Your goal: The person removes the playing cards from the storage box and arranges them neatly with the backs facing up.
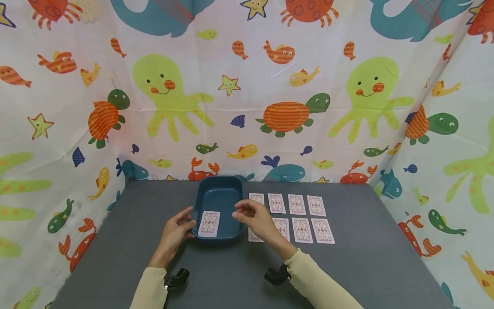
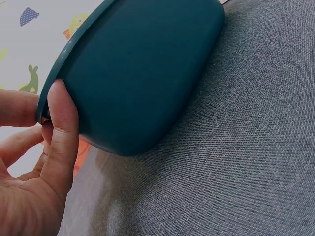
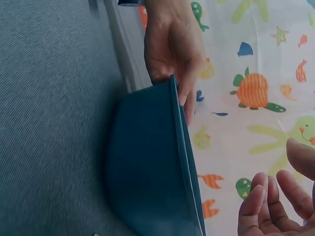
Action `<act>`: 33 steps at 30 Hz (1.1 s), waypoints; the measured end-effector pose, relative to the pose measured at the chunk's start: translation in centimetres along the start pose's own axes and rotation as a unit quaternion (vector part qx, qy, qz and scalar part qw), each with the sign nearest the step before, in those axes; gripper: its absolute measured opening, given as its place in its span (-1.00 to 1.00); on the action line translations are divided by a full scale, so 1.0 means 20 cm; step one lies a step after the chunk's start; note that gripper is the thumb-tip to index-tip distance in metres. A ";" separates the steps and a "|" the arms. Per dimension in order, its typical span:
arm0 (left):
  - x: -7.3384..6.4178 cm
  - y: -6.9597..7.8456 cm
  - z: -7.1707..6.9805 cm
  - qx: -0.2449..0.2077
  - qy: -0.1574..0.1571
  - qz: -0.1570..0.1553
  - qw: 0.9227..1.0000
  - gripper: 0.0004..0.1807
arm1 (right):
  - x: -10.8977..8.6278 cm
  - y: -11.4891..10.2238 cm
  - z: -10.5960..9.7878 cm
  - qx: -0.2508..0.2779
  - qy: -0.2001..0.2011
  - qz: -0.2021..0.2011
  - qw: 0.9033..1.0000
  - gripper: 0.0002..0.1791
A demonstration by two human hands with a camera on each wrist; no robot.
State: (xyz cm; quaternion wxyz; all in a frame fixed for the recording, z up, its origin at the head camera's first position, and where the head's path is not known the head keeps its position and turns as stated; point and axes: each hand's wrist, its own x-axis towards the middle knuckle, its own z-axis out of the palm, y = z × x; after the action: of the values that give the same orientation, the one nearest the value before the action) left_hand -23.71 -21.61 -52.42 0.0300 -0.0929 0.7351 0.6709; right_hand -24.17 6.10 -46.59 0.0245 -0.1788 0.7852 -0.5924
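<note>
A dark teal plastic tub [image 1: 223,201] stands on the grey cloth, with a face-down playing card [image 1: 209,225] lying in its near left part. My left hand [image 1: 174,235] grips the tub's left rim; in the left wrist view the thumb [image 2: 63,110] presses on the outer wall. Above the tub's right rim hovers my right hand [image 1: 259,219], fingers loosely bent and nothing visible between them. The right wrist view shows these fingers [image 3: 253,204] apart from the tub. Several face-down playing cards [image 1: 302,230] lie in two rows to the right, some partly hidden behind the right hand.
Grey cloth [image 1: 362,266] covers the table. Behind it and at both sides hang white curtains [image 1: 254,90] printed with sea animals. Dark straps [image 1: 176,278] sit at the wrists over cream sleeves [image 1: 320,281].
</note>
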 end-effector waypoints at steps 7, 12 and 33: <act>0.00 0.01 0.00 0.005 0.000 0.000 1.000 -0.42 | 0.05 -0.02 0.08 0.021 -0.005 -0.007 1.000 -0.74; -0.01 -0.01 0.00 0.003 0.001 -0.004 1.000 -0.41 | 0.08 -0.02 0.14 0.012 -0.001 0.007 1.000 -0.73; 0.00 0.00 0.00 0.006 -0.003 -0.005 1.000 -0.43 | 0.28 0.01 0.29 -0.029 -0.030 0.088 0.995 -0.65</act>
State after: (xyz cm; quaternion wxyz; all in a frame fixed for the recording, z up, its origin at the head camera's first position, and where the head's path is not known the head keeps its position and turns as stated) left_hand -23.65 -21.56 -52.36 0.0358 -0.0941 0.7388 0.6663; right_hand -27.90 -0.97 -47.63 0.0954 -0.1274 0.8134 -0.5595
